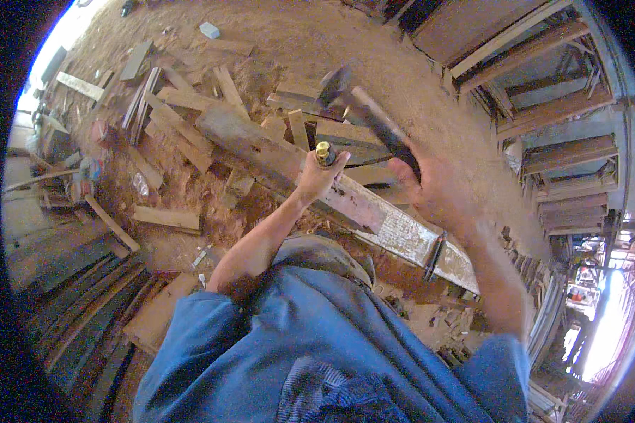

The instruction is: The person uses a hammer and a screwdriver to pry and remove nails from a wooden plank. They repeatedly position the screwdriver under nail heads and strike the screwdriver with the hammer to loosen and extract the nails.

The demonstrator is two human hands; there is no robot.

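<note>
My left hand (316, 178) is closed round an upright tool, probably a chisel, whose yellow-topped handle end (323, 151) sticks out above the fist. Its lower end is hidden by the hand. My right hand (430, 185), a little blurred, grips the handle of a hammer (382, 125). The hammer's dark head is up and to the left of that hand, apart from the chisel. Under both hands a long timber beam (367, 204) runs slantwise, with a pale, worn right part. Across its right end lies a slim dark tool (436, 255), which I cannot make out.
Several wood offcuts (180, 134) lie on the brown dirt floor (289, 42) beyond and left of the beam. Long dark boards (99, 324) are at the lower left. Wooden frames (568, 151) stand along the right side. A pale block (209, 29) sits farther off.
</note>
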